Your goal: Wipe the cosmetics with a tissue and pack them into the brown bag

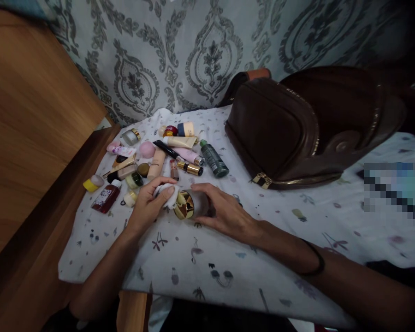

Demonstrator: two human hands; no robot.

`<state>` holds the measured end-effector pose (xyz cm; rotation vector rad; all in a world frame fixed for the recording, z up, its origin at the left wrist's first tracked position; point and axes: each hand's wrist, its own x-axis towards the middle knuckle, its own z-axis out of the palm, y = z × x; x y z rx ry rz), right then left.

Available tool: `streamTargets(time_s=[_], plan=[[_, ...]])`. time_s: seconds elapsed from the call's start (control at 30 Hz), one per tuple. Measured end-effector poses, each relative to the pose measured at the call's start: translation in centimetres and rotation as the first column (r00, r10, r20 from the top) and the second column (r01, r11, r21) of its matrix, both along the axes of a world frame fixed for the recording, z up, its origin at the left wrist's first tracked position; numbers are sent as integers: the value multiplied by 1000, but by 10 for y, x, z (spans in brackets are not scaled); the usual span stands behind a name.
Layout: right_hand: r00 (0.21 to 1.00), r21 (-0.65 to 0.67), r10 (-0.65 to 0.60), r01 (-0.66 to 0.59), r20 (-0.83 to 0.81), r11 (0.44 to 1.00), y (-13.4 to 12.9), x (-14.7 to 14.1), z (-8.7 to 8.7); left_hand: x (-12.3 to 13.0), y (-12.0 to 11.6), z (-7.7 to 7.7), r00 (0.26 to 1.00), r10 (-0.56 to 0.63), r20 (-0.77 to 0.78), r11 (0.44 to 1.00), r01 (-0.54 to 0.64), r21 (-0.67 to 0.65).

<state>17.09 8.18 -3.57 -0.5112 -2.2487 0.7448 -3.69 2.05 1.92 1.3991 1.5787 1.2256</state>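
Observation:
My right hand [224,211] is closed around a frosted jar with a shiny gold lid [184,205], tilted on its side with the lid toward the left. A crumpled white cloth or tissue [169,196] is pinched in my left hand [150,200], right beside the gold lid. Whether the cloth touches the lid, I cannot tell. Just beyond my hands lie several cosmetics: a green bottle [213,159], a gold tube [190,168], a beige tube [157,162], a pink egg-shaped sponge [147,149] and a dark red bottle [106,197].
A large dark brown leather bag [269,129] stands at the right rear. Wooden furniture [38,83] borders the left side. A patterned curtain [210,55] hangs behind. The bed or table is covered by a white printed sheet [180,263].

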Motion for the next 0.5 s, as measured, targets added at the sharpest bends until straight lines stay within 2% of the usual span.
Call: streamTargets(time_s=[0.13,0.23,0.37,0.5], plan=[[1000,46,22,-21,-4,999,0,0,-1,2,5,6,997,71,24,997,-71,3],[999,124,44,-42,-9,991,0,1,0,4,7,10,998,49,-25,999,-49,4],[998,165,65,-68,21,984,-1,3,1,6,5,16,981,-5,-196,999,15,51],[997,146,72,-77,42,986,-1,3,0,9,-1,24,914,-63,-401,990,108,90]])
